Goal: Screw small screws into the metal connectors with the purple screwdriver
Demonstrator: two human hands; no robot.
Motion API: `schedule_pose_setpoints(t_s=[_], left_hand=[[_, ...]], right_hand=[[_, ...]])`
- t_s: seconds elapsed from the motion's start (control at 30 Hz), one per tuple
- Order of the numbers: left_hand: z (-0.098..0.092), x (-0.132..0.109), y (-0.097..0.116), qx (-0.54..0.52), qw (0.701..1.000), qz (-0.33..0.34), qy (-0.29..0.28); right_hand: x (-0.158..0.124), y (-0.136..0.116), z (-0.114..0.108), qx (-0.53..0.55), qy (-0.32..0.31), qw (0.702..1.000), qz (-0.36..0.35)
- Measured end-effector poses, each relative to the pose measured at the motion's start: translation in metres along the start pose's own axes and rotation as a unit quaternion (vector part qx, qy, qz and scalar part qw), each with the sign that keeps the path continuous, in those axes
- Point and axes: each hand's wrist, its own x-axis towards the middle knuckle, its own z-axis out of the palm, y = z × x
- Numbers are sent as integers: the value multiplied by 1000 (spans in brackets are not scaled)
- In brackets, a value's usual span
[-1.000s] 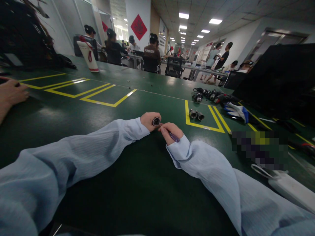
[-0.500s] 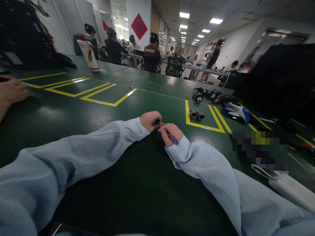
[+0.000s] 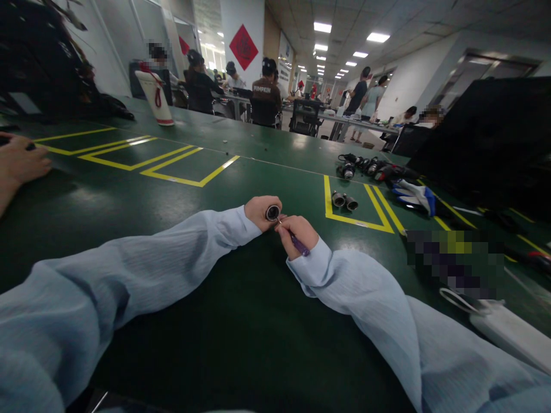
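My left hand [image 3: 260, 212] is wrapped round a dark round metal connector [image 3: 272, 213], whose open ringed end faces me. In my right hand [image 3: 302, 230] is a screwdriver with a purple handle [image 3: 300, 245], gripped by closed fingers. Its thin metal shaft points up and left, with the tip by the connector's lower right rim; whether they touch I cannot tell. Both hands are close together above the green table [image 3: 241, 321]. Two similar metal connectors [image 3: 345, 201] lie side by side inside a yellow-taped box to the right.
Corded dark parts [image 3: 357, 165] and blue-white gloves [image 3: 414, 197] lie at the right. A white power strip [image 3: 512, 330] is at the right edge. Far left stand a white cup [image 3: 156, 97] and another person's hand [image 3: 21, 160]. Several people sit farther back.
My two hands, the connector and the screwdriver have shifted very slightly left. The connector's open end has tilted a little more toward me. Another person has appeared standing at the back.
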Motion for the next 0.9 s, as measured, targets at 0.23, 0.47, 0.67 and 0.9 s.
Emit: schedule_pose_setpoints(t_s=[0.23, 0.47, 0.67, 0.9], left_hand=[[1, -2, 3, -60, 997, -32, -39], [2, -3, 0, -93, 993, -14, -66], [0, -2, 3, -24, 995, 28, -96], [0, -2, 2, -14, 993, 41, -113]], right_hand=[[0, -3, -9, 51, 38, 994, 88], [0, 3, -5, 111, 48, 980, 160], [4, 1, -4, 82, 53, 982, 161], [18, 12, -8, 354, 53, 848, 391]])
